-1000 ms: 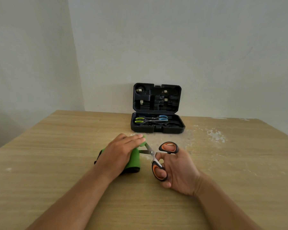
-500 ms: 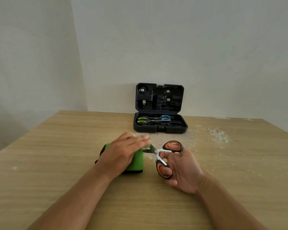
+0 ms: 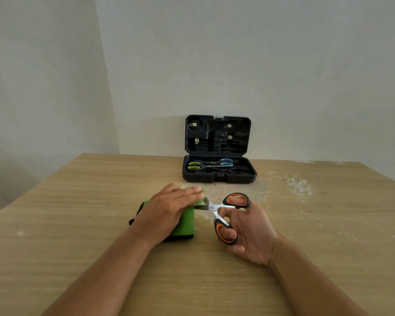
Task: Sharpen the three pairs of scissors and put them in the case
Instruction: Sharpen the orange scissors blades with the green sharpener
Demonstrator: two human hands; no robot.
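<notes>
Pressing flat with straight fingers, the left hand (image 3: 169,208) steadied the green sharpener (image 3: 185,221) on the surface (image 3: 78,224) so it wouldn't slide, while the right hand (image 3: 246,233), fingers through the handles, held the orange scissors (image 3: 224,213) spread, blades in the sharpener. Two other pairs lay in the open case (image 3: 219,176) beyond.

left hand (image 3: 169,210): bare | right hand (image 3: 249,233): bare | forearms: sleeveless
</notes>
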